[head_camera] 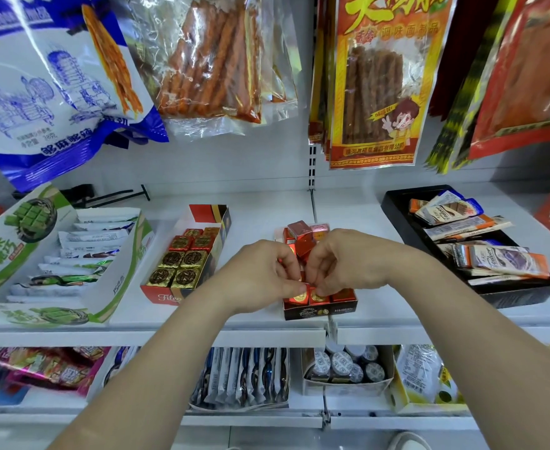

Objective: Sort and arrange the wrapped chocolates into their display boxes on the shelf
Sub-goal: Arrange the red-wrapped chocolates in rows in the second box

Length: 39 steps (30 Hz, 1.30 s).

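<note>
Hands both work over the small dark cardboard display box [319, 312] at the front of the white metal shelf [260, 209]. Left hand [263, 274] and right hand [345, 261] have their fingers curled in, thumb and forefinger tips nearly meeting, pinching at the red foil-wrapped chocolate cubes [299, 297] in the box's front rows. More cubes lie heaped and tilted at the box's rear (a pale pink cube [319, 229] among them).

Step in hand, my judgement: seating cubes into a flat row. To do it well, press each cube down square and flush with its neighbour, then draw from the rear heap, keeping wrists high so the heap is not knocked. Gold foil squares [176, 267] sit in the red carton [160, 295] to the left; do not mix them.

Not readable:
- The box's middle is hidden under both hands.
- Cannot tell whether each hand pinches its own cube or both share one.
- Box lettering is blurred.
</note>
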Motion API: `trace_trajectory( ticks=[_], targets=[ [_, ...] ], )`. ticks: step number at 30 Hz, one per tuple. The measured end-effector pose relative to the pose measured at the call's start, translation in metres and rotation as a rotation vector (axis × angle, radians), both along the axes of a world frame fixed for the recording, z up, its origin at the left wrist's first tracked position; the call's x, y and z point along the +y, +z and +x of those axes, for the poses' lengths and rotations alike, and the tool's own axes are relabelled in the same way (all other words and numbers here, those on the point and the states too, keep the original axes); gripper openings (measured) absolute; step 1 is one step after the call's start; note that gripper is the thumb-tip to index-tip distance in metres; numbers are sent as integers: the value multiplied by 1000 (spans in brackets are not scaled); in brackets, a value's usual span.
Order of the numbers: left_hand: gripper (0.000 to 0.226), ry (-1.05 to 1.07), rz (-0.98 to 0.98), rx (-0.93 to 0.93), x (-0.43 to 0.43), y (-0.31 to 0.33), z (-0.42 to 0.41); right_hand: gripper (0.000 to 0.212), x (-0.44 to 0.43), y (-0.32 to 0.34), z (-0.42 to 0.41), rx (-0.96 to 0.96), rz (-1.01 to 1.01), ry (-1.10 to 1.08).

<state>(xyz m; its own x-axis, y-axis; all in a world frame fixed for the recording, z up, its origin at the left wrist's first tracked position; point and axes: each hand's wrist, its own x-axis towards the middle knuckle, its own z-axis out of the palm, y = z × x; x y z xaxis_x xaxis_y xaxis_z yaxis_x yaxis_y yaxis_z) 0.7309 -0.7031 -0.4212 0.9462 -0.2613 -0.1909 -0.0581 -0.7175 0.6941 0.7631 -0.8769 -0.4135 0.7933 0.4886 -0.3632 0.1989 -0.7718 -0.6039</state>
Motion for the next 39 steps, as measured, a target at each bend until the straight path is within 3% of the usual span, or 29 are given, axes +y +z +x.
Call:
trace_trajectory(
  ticks=[9, 17, 22, 25, 29, 35, 39],
  targets=[
    [16, -23, 90, -62, 2, -2, 1, 18, -1, 0, 2, -20, 6, -15],
    [9, -150, 194, -78, 3, -2, 1, 7, -13, -8, 12, -320, 42, -311],
    [15, -153, 187, -82, 5, -2, 5, 17, -7, -13, 11, -273, -68, -253],
    [16, -87, 252, -211, 5, -1, 8, 20, -3, -12, 11, -329, -162, -205],
    [21, -127, 379, -248, 0, -3, 11, 23, 1, -9, 8, -392, -280, -167],
    [31, -210, 491, -219, -5, -4, 20, 28, 3, -7, 10, -372, -301, -146],
    [33, -220, 498, -213, -7, -4, 24, 26, 0, -8, 13, -281, -213, -164]
  ],
)
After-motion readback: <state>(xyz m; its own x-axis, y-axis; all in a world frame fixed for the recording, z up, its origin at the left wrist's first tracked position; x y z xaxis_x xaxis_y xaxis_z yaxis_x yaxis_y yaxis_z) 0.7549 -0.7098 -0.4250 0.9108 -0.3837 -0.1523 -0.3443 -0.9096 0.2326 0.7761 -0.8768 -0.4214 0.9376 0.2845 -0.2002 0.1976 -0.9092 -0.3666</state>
